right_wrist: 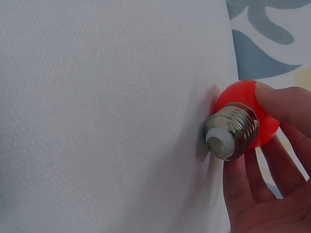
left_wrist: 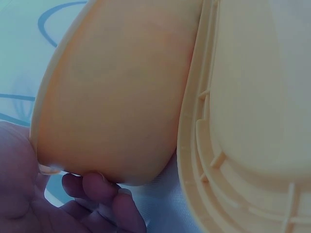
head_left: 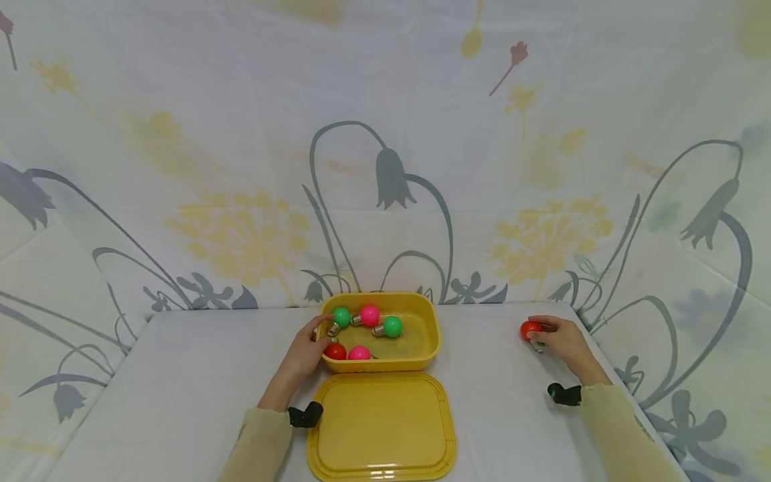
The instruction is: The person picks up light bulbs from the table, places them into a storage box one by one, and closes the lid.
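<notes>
My right hand [head_left: 560, 338] pinches a red light bulb [right_wrist: 265, 119] between thumb and fingers, close over the white tabletop at the right. Its silver screw base points away from the palm in the right wrist view. At the middle, my left hand [head_left: 306, 349] grips the left end of a yellow plastic box [head_left: 430, 335], its fingers curled against the outer wall [left_wrist: 116, 97] in the left wrist view. Inside the box lie a green bulb [head_left: 393, 327], a pink bulb [head_left: 370, 314], a red bulb [head_left: 335, 351] and others.
A yellow lid [head_left: 382, 425] lies flat right in front of the box. White table cloth [head_left: 494, 402] spreads to both sides. Behind the table hangs a flower-printed curtain [head_left: 361, 221], which also borders it at left and right.
</notes>
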Available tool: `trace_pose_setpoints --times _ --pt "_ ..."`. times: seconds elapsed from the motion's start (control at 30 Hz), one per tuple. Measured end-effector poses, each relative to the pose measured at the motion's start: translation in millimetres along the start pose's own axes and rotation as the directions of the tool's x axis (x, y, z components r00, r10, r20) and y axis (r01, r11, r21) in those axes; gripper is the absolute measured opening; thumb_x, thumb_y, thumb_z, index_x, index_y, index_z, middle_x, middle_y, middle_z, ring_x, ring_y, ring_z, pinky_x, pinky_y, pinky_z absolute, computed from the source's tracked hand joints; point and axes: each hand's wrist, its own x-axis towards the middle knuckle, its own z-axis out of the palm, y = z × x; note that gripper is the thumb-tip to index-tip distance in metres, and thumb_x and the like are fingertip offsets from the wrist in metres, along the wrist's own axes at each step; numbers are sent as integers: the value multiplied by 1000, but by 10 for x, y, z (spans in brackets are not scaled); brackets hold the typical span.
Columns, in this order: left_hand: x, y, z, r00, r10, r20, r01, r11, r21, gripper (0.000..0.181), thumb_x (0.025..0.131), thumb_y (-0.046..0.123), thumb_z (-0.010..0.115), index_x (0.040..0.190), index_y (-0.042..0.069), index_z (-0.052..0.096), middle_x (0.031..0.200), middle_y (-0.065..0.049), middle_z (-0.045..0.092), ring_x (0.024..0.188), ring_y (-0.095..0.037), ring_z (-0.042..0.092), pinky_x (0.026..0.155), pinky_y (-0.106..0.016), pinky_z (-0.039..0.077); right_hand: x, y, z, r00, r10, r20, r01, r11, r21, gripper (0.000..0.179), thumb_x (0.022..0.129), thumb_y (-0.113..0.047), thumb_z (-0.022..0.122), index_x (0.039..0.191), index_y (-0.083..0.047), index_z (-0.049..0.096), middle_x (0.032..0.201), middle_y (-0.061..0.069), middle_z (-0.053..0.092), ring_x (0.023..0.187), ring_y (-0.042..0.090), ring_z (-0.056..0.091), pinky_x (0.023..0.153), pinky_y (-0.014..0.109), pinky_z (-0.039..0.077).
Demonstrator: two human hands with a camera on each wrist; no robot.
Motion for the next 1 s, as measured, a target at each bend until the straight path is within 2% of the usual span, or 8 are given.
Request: trace_pose_setpoints --times 0.17,0.3,0.37,0.5,0.63,0.77,1.0 --pt "-4 3 8 1000 -3 4 3 1000 -8 50 96 11 56 145 20 51 114 -16 52 100 -30 48 83 -38 41 8 15 2 1000 -2 2 2 1000 17 50 91 -14 71 133 9 56 131 32 55 109 37 55 74 22 47" --pt "-9 6 12 1000 -4 6 5 1000 -8 50 96 11 56 145 20 51 101 -14 49 94 -28 47 78 -36 40 18 14 3 1000 -2 9 2 1000 21 50 90 -13 70 133 9 56 130 32 55 111 39 54 76 23 47" --pt "-10 10 11 1000 -8 4 8 1000 -7 50 96 11 56 145 20 51 100 -13 48 94 -28 47 77 -36 39 20 9 1 1000 2 16 -3 1000 18 50 90 -13 70 133 9 56 130 32 55 112 40 53 76 24 47" --pt "-15 12 6 1000 -5 -2 5 1000 -8 49 96 11 55 144 20 52 110 -16 51 100 -31 47 83 -40 40 32 10 4 1000 15 21 -15 1000 5 50 91 -13 70 134 8 55 131 32 54 114 42 52 81 29 48" --pt "-20 10 4 1000 1 -7 -1 1000 -5 49 96 10 55 144 20 52 124 -18 50 107 -33 46 91 -44 41 37 15 12 999 25 28 -25 1000 6 50 92 -12 69 135 8 54 133 33 52 117 44 50 91 43 48" --pt "-21 6 7 1000 1 -6 -1 1000 7 48 96 11 55 144 21 52 115 -16 51 102 -31 47 84 -39 42 36 22 18 999 39 29 -39 999 2 52 93 -13 68 137 8 52 136 34 48 120 47 46 98 54 43" --pt "-13 3 3 999 42 -10 -42 999 15 47 96 10 55 142 16 53 90 -12 47 82 -25 46 69 -33 38 26 30 19 999 36 27 -35 999 -17 51 93 -14 68 137 8 52 135 34 49 119 47 47 98 55 43"
